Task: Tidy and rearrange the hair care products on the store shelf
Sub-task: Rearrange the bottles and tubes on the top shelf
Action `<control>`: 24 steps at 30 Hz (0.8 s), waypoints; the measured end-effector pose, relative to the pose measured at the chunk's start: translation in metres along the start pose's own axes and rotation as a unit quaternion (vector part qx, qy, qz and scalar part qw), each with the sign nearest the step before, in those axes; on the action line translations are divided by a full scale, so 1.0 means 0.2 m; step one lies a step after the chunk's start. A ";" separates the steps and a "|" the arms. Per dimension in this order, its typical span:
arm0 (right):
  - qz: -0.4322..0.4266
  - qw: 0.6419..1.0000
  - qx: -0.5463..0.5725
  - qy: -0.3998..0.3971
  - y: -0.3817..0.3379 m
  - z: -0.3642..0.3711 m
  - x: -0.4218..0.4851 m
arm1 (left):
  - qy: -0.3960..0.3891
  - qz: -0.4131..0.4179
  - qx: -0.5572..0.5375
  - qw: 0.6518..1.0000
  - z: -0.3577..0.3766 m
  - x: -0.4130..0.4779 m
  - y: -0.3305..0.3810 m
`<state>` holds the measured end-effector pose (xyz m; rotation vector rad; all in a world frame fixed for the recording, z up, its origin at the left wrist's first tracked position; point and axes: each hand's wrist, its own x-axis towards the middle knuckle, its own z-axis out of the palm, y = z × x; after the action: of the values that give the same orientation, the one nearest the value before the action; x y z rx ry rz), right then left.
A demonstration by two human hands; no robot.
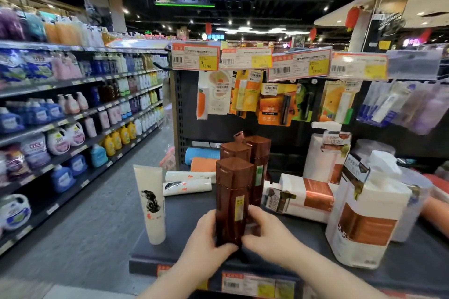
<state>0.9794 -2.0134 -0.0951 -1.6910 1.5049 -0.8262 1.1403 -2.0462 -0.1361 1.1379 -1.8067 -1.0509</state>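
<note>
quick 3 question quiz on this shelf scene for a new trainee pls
1. True or false: the white tube with the hair drawing lies flat on the shelf.
2. Which thing do the left hand and right hand grip together? A the front brown bottle; B a white pump bottle; C a price tag.
3. Fill in: behind the front brown bottle stand ___ rear brown bottles.
Key: 1 false, it stands upright; 2 A; 3 two.
</note>
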 end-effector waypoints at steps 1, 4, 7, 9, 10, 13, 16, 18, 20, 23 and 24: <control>-0.004 1.000 -0.007 0.004 0.01 -0.02 0.00 | 0.002 -0.003 -0.004 1.000 0.00 0.01 -0.01; -0.006 0.996 -0.021 0.088 0.03 -0.12 0.02 | 0.013 -0.018 -0.003 1.000 0.01 0.01 -0.02; 0.008 0.983 0.000 0.186 0.03 -0.23 0.09 | 0.024 -0.022 0.003 0.999 0.02 0.02 0.00; 0.018 0.974 -0.024 0.225 0.01 -0.29 0.13 | 0.013 -0.030 0.003 0.999 0.01 0.04 0.02; 0.022 0.971 -0.049 0.234 0.00 -0.31 0.15 | 0.005 -0.036 -0.005 0.999 0.01 0.05 0.03; 0.035 0.974 -0.072 0.211 -0.06 -0.35 0.21 | -0.007 -0.046 -0.024 0.999 0.02 0.06 0.05; 0.045 0.988 0.003 0.149 -0.09 -0.33 0.27 | 0.000 -0.049 -0.032 0.998 0.03 0.05 0.06; 0.053 0.990 0.046 0.121 -0.10 -0.32 0.30 | -0.002 -0.055 -0.028 0.998 0.03 0.05 0.07; 0.054 0.992 0.051 0.102 -0.09 -0.31 0.30 | -0.012 -0.066 -0.029 0.997 0.02 0.05 0.09; 0.041 0.993 0.049 0.102 -0.06 -0.33 0.28 | -0.025 -0.072 -0.032 0.997 0.01 0.04 0.11; 0.041 0.992 0.050 0.105 -0.05 -0.34 0.26 | -0.024 -0.071 -0.033 0.997 0.01 0.04 0.11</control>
<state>0.9331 -2.0700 -0.0502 -1.4961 1.6320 -1.0431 1.1295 -2.0477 -0.1157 1.2243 -1.7350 -1.2201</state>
